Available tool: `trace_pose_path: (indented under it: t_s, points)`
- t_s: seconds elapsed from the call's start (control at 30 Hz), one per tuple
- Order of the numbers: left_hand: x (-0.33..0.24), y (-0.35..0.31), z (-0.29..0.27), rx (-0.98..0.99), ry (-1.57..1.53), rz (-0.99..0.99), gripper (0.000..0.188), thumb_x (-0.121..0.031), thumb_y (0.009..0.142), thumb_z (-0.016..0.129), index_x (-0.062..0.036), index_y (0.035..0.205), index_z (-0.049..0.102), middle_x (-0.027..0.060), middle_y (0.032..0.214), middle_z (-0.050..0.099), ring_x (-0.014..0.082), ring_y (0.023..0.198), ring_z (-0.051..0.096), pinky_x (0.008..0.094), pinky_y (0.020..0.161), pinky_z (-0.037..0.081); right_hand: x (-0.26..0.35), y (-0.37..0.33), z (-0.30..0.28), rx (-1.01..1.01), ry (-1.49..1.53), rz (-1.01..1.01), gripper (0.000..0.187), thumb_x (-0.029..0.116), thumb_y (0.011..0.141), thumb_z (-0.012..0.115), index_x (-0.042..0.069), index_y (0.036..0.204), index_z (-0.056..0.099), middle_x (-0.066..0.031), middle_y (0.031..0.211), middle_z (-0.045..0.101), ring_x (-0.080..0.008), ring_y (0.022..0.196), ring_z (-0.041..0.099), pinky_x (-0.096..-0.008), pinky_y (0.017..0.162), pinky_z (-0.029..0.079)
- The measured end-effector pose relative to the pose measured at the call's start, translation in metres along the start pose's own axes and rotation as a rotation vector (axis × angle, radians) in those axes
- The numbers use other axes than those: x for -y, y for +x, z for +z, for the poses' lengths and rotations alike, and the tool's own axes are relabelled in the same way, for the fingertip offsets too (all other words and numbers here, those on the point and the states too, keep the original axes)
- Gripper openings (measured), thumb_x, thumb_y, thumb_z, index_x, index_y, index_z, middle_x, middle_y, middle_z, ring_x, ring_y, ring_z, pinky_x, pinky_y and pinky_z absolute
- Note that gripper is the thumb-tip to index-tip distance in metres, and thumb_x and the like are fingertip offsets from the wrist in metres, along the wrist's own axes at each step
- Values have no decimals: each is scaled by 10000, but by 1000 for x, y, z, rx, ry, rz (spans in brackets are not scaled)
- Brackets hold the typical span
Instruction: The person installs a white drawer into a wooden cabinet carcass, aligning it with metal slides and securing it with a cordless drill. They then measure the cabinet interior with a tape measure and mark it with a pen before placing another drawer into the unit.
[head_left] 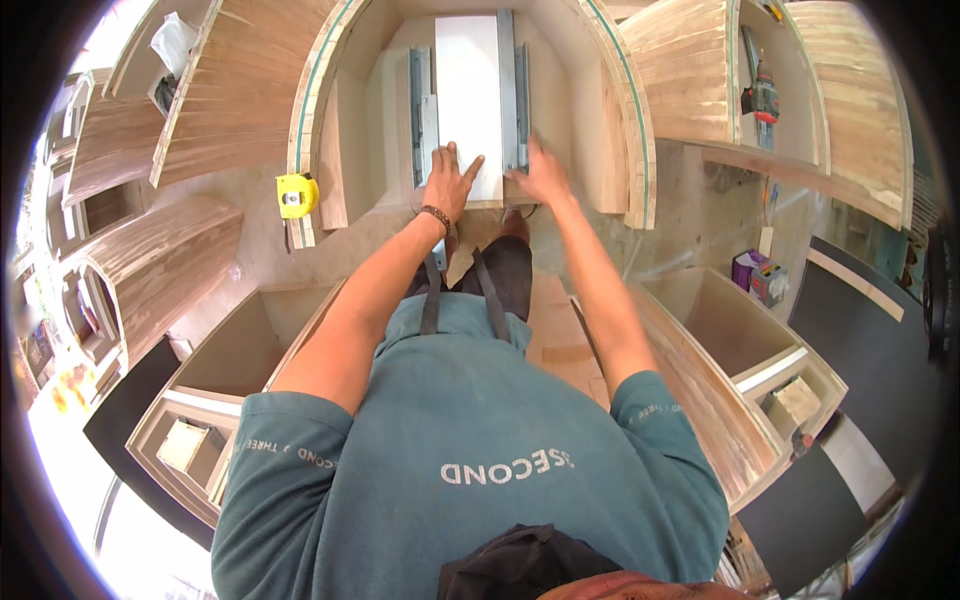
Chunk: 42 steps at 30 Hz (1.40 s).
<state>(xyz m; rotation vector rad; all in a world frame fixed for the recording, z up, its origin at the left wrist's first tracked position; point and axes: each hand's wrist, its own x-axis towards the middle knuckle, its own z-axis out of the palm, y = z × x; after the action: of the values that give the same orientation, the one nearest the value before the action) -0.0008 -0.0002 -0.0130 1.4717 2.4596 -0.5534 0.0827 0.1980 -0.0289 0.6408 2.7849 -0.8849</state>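
Observation:
A long white board (468,100) lies lengthwise inside the arched wooden cabinet (640,150) in front of me. Metal drawer slides (417,105) run along its left side, and another metal drawer slide (507,80) lies against its right edge. My left hand (452,185) rests with fingers spread on the board's near left part, beside the left slides. At the near end of the right slide, my right hand (541,177) has its thumb on one side and its fingers on the other; they are slightly blurred.
A yellow tape measure (297,196) sits on the cabinet's left edge. A red and black power drill (764,98) lies in a wooden piece at the right. Open wooden boxes (265,330) stand on both sides of me. Small purple and grey boxes (760,275) are on the floor.

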Motion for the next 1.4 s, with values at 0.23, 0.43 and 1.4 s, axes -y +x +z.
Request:
trace_pose_path:
  t_s: [0.23,0.43,1.4]
  points:
    - [0,0,-1,-25,-17,14,961,-343,736,784,-226,1565,312,334,1487,398,412,1292,440,487,1120,264,-10,10,3,-31,170,102,252,192,840,586,-33,925,661,-314,869,654,-508,862,626,-554,779,506]
    - [0,0,5,-64,30,-3,972,-384,736,792,-225,1565,311,330,1483,408,403,1299,444,486,1121,262,-10,5,5,-46,159,108,239,178,825,566,-39,847,665,-321,834,644,-514,827,625,-563,752,500]
    - [-1,1,5,-27,11,-5,958,-363,744,787,-230,1564,311,320,1488,411,400,1304,446,480,1117,268,-5,-47,23,-233,440,360,475,372,864,692,-82,1003,699,-252,896,719,-364,864,708,-418,793,535]
